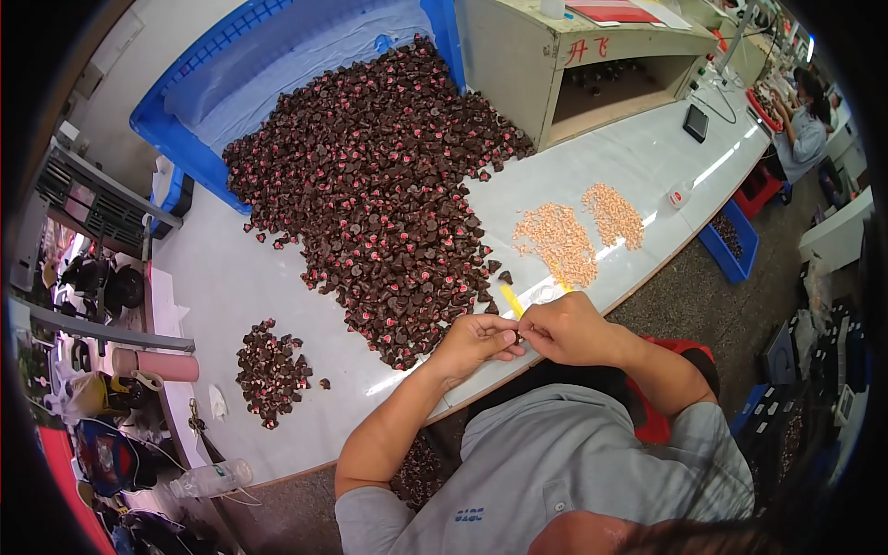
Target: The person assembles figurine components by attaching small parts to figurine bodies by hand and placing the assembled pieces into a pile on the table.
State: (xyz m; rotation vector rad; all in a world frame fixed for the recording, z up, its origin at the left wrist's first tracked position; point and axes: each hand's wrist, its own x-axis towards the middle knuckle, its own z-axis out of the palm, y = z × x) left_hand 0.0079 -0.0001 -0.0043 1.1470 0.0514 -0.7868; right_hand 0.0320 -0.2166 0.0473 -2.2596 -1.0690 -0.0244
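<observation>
At the table's front edge my left hand (474, 346) and my right hand (569, 329) meet, fingertips nearly touching. Thumb and fingers of the left pinch a small dark part that barely shows. My right hand is closed, its fingers bent down at the same spot; whatever it grips is hidden. Just beyond the hands lie a yellow strip (511, 301) and a crumpled clear plastic piece (543, 294). A large heap of small dark parts with pink-red centres (388, 203) spreads to their left. Small orange-beige pieces (560, 242) form a pile past the right hand, with a second pile (614, 215) beside it.
A blue bin (176, 153) tipped toward the table borders the big heap. Farther left sits a smaller dark pile (271, 370). A wooden box shelf (592, 92), a dark phone-like object (696, 123) and a small bottle (680, 194) stand to the right. Another person (803, 129) sits far right.
</observation>
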